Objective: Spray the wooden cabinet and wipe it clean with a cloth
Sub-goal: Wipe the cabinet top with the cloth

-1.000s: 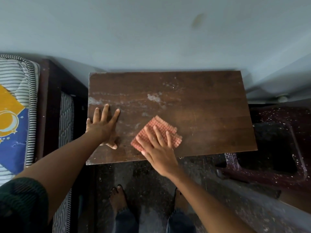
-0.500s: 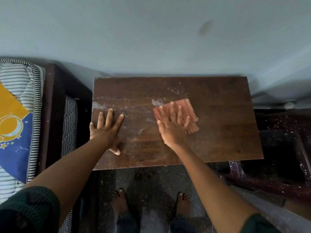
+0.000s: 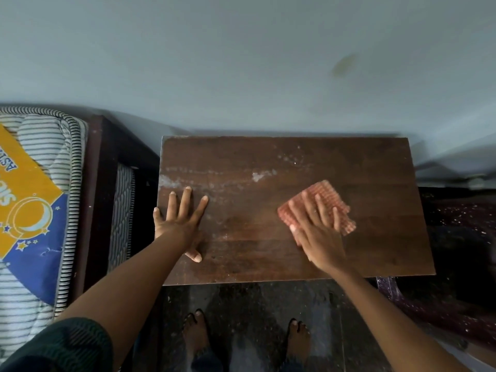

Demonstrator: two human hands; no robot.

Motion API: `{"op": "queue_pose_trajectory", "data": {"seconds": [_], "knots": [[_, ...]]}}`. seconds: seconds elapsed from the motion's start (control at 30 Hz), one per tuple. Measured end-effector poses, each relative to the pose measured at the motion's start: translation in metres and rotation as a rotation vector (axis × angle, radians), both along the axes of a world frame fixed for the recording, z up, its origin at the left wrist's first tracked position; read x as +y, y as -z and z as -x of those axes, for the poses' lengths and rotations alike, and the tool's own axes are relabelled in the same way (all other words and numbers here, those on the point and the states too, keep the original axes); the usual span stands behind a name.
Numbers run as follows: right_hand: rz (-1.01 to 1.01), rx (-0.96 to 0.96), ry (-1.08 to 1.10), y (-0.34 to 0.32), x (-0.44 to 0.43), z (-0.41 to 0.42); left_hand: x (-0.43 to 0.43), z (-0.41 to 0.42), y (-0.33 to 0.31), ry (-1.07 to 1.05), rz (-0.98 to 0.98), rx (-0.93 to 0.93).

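Wiping stage: right hand (image 3: 319,237), fingers spread, presses the cloth (image 3: 331,194) on the cabinet (image 3: 268,261). Left hand (image 3: 179,224) braces flat. The smears (image 3: 259,176) toward the back edge look next.

The cabinet top (image 3: 255,232) is dark brown with whitish streaks, the cloth (image 3: 326,191) toward 3 o'clock pink checked, the mattress (image 3: 48,140) at 9 o'clock striped black-and-white

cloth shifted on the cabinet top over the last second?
Yes: the cloth under the right hand slid right, from in front of the white smear to well right of it.
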State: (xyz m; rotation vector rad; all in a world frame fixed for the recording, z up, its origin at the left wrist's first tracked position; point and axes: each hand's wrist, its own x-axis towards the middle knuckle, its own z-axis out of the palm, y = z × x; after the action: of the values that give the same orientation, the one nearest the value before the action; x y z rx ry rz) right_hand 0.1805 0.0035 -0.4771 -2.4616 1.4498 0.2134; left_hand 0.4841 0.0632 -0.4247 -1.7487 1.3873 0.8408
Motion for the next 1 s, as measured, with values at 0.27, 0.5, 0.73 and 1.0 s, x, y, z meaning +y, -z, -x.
{"op": "queue_pose_trajectory", "data": {"seconds": [0.27,0.5,0.73,1.0], "knots": [[-0.08,-0.01,0.178,-0.011,-0.048,-0.127,0.0,0.0,0.003,-0.012,0.0,-0.01],[0.018,-0.075,-0.171,-0.005,0.013,-0.082,0.001,-0.001,0.003,-0.012,0.005,-0.005],[-0.006,0.031,0.231,-0.01,-0.061,-0.046,0.0,0.001,0.0,-0.01,-0.007,-0.005],[-0.098,-0.004,0.143,-0.01,-0.105,-0.147,0.0,0.003,0.0,0.0,-0.008,-0.017]]}}
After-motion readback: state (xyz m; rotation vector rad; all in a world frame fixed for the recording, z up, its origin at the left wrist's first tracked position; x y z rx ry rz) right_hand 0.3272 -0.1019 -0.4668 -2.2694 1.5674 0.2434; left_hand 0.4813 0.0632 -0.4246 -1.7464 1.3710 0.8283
